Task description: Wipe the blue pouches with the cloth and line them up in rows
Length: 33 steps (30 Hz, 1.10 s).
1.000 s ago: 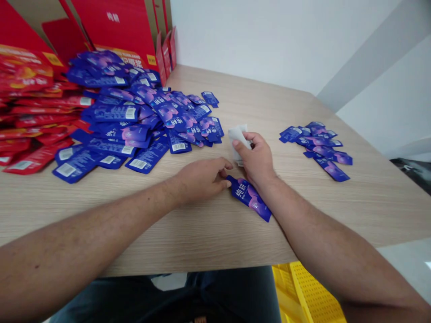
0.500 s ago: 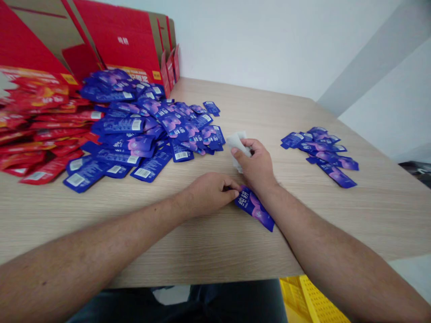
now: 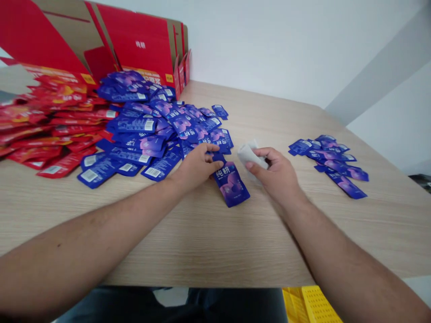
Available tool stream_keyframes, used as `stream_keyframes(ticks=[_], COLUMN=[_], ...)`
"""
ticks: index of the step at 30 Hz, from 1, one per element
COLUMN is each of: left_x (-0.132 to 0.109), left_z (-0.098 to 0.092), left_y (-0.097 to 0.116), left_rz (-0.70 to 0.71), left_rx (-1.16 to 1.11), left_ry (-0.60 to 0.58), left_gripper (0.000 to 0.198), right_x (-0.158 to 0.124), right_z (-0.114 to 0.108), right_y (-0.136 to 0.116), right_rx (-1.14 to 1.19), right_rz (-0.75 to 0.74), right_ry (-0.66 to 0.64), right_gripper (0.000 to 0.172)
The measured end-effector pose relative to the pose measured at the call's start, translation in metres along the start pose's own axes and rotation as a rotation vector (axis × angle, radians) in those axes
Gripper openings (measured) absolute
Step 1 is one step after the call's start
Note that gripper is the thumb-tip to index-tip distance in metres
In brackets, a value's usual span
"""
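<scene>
My left hand [image 3: 197, 165] pinches the top edge of a blue sachet [image 3: 230, 184] that lies on the wooden table [image 3: 215, 233], just in front of the big pile of blue sachets [image 3: 158, 125]. My right hand [image 3: 278, 172] is closed around a crumpled white cloth [image 3: 247, 154], right beside the sachet's far end. A smaller group of blue sachets [image 3: 328, 159] lies further right, apart from both hands.
Red sachets [image 3: 43, 130] are heaped at the far left. Flattened red cardboard boxes [image 3: 134, 45] lean against the wall behind the piles. A yellow perforated crate [image 3: 310, 305] sits below the table's near edge at the right.
My left hand has slid the blue sachet up and away from under my right wrist and turned it more upright. My right hand moved a little right with the cloth.
</scene>
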<state>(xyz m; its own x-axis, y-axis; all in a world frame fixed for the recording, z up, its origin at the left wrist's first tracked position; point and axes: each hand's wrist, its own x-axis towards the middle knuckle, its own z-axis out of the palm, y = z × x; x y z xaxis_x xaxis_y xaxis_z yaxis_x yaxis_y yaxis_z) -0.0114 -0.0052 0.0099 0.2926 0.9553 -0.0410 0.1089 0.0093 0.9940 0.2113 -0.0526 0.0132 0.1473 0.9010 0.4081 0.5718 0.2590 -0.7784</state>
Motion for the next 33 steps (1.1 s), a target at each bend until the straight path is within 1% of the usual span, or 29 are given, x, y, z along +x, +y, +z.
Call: stream_keyframes(ticks=[1, 3, 4, 5, 6, 8, 11, 14, 16, 19, 20, 21, 22, 23, 26, 27, 28, 29, 30, 33], left_x=[0.002, 0.004, 0.004, 0.004, 0.003, 0.003, 0.006, 0.009, 0.010, 0.009, 0.009, 0.008, 0.008, 0.007, 0.006, 0.006, 0.006, 0.005, 0.005, 0.005], left_z=[0.000, 0.000, 0.001, 0.001, 0.002, 0.002, 0.001, 0.000, -0.001, -0.001, 0.000, 0.000, 0.001, 0.002, 0.003, 0.003, 0.003, 0.003, 0.003, 0.002], left_y=[-0.001, -0.001, 0.000, 0.000, 0.001, 0.000, -0.004, -0.010, -0.012, -0.010, -0.009, -0.007, -0.006, -0.005, -0.003, -0.003, -0.003, -0.003, -0.003, -0.003], left_rz=[-0.048, -0.090, -0.092, -0.085, -0.073, -0.042, 0.025, 0.083, 0.113, 0.113, 0.095, 0.077, 0.064, 0.057, 0.066, 0.069, 0.068, 0.072, 0.085, 0.124], left_rx=[-0.076, -0.149, -0.148, -0.133, -0.109, -0.041, 0.068, 0.123, 0.140, 0.129, 0.109, 0.088, 0.077, 0.076, 0.135, 0.156, 0.172, 0.187, 0.203, 0.245], left_ry=[-0.018, -0.046, -0.048, -0.048, -0.044, -0.039, -0.031, 0.030, 0.067, 0.072, 0.069, 0.067, 0.068, 0.068, 0.039, 0.023, 0.009, -0.001, -0.006, -0.005], left_gripper=[0.038, 0.020, 0.012, 0.009, 0.010, 0.012, 0.015, 0.013, 0.010, 0.010, 0.011, 0.011, 0.011, 0.011, 0.011, 0.012, 0.013, 0.013, 0.013, 0.012], right_x=[-0.003, -0.008, -0.010, -0.012, -0.013, -0.015, -0.018, -0.021, -0.024, -0.028, -0.029, -0.029, -0.028, -0.027, -0.021, -0.019, -0.018, -0.017, -0.017, -0.018], right_z=[-0.003, -0.008, -0.010, -0.011, -0.011, -0.007, 0.004, 0.012, 0.011, 0.001, -0.002, -0.004, -0.004, -0.003, 0.005, 0.008, 0.009, 0.009, 0.008, -0.002], right_y=[-0.004, -0.012, -0.016, -0.020, -0.022, -0.023, -0.020, -0.020, -0.025, -0.033, -0.035, -0.036, -0.035, -0.033, -0.024, -0.022, -0.021, -0.021, -0.022, -0.027], right_rx=[-0.021, -0.084, -0.116, -0.145, -0.169, -0.196, -0.208, -0.203, -0.194, -0.153, -0.141, -0.137, -0.142, -0.157, -0.206, -0.213, -0.213, -0.207, -0.196, -0.158], right_rz=[-0.071, -0.256, -0.344, -0.411, -0.455, -0.496, -0.506, -0.498, -0.493, -0.488, -0.489, -0.490, -0.492, -0.492, -0.475, -0.463, -0.456, -0.450, -0.444, -0.433], right_ry=[-0.015, -0.025, -0.033, -0.050, -0.072, -0.121, -0.177, -0.252, -0.375, -0.708, -0.792, -0.826, -0.804, -0.730, -0.399, -0.327, -0.299, -0.317, -0.371, -0.592], right_gripper=[0.034, 0.029, 0.027, 0.026, 0.025, 0.025, 0.027, 0.028, 0.029, 0.033, 0.033, 0.033, 0.033, 0.033, 0.032, 0.032, 0.031, 0.031, 0.031, 0.033])
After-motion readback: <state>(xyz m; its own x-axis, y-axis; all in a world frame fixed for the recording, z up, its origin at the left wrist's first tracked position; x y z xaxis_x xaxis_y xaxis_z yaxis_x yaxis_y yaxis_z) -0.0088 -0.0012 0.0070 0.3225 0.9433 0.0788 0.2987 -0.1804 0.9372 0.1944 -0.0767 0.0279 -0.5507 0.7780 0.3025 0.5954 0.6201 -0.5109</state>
